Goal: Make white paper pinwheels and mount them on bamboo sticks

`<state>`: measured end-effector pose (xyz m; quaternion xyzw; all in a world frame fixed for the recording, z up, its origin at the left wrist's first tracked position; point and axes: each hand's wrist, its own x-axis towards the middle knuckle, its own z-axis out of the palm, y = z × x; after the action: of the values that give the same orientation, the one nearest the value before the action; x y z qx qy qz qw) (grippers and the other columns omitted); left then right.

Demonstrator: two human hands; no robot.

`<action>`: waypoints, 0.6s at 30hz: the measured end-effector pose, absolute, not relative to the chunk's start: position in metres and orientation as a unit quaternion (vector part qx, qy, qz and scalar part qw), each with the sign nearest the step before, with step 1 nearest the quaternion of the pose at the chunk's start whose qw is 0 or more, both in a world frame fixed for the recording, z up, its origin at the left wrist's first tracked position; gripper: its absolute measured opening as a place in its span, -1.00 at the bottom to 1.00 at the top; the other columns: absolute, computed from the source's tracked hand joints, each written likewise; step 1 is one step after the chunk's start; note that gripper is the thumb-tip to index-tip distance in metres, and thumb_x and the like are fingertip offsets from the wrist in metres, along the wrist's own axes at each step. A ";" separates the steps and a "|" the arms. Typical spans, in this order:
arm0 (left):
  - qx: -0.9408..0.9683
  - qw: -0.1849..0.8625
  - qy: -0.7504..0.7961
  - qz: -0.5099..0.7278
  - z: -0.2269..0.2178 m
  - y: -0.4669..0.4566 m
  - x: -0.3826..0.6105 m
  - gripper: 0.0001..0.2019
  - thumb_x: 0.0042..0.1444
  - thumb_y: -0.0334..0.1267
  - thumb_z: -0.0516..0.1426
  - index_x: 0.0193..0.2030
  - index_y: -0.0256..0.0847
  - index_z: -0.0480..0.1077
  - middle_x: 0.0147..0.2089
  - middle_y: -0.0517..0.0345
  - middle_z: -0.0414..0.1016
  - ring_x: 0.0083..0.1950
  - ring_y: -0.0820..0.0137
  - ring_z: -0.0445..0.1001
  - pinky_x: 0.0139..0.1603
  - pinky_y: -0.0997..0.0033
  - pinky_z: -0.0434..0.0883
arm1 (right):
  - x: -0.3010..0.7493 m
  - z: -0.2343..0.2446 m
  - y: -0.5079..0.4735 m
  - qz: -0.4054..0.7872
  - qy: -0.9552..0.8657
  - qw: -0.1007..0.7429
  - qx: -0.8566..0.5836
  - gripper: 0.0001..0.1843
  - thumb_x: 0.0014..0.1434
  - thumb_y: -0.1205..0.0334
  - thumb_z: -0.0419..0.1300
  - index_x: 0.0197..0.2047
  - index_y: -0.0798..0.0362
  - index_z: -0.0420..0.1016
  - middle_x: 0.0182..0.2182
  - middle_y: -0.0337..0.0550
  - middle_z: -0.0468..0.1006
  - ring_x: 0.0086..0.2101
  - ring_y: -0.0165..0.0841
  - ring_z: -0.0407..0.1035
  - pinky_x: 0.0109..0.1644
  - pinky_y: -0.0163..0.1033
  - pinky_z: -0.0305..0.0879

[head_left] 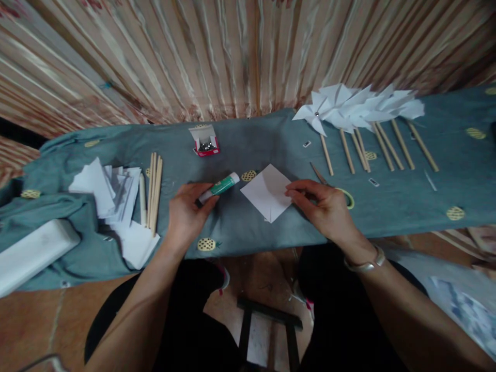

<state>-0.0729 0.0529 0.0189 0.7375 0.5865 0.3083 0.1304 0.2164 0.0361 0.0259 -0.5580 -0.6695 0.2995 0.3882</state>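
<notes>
Mid-worktop (271, 144), flat on teal cloth: white paper square (267, 192). Pinched at its right corner by right hand (321, 206). Just left of it: green glue stick (220, 187), white end clamped in left hand (188, 212). Far left: wooden sticks (154, 188), loose paper sheets (112, 191). Back right: white pinwheels (356, 108).

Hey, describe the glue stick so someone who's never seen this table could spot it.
On the grey-blue cloth, look mid-table, just left of the white paper square. The left hand holds the glue stick: the only green tube, white-capped.
</notes>
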 end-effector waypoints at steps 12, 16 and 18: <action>0.900 0.048 0.343 0.264 0.007 0.032 -0.002 -0.79 0.23 -0.37 0.13 0.00 -0.24 0.44 0.02 0.00 0.56 0.05 0.21 0.43 -0.01 0.15 0.42 | 0.222 0.024 0.020 0.093 -0.864 0.236 -0.435 -0.72 0.25 0.23 0.17 -0.01 0.17 0.47 0.07 0.16 0.47 0.05 -0.06 0.34 0.13 0.07 0.37; 0.904 0.057 0.339 0.253 0.005 0.037 0.001 -0.81 0.24 -0.35 0.14 -0.03 -0.27 0.46 -0.02 0.02 0.58 0.02 0.22 0.44 -0.02 0.18 0.40 | 0.226 0.025 0.020 0.122 -0.861 0.227 -0.438 -0.66 0.23 0.16 0.21 0.03 0.12 0.44 0.10 0.12 0.44 0.08 -0.06 0.33 0.17 0.08 0.33; 0.905 0.055 0.338 0.252 0.004 0.039 0.000 -0.82 0.25 -0.33 0.13 -0.04 -0.27 0.47 -0.04 0.02 0.59 0.00 0.24 0.45 -0.03 0.19 0.39 | 0.226 0.025 0.019 0.133 -0.858 0.228 -0.441 -0.64 0.22 0.14 0.22 0.04 0.11 0.44 0.11 0.12 0.43 0.09 -0.06 0.32 0.18 0.09 0.32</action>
<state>-0.0005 0.0392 0.0043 0.9052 0.3379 0.2518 0.0549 0.2260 0.0188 0.0249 -0.4414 -0.8577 0.1328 0.2275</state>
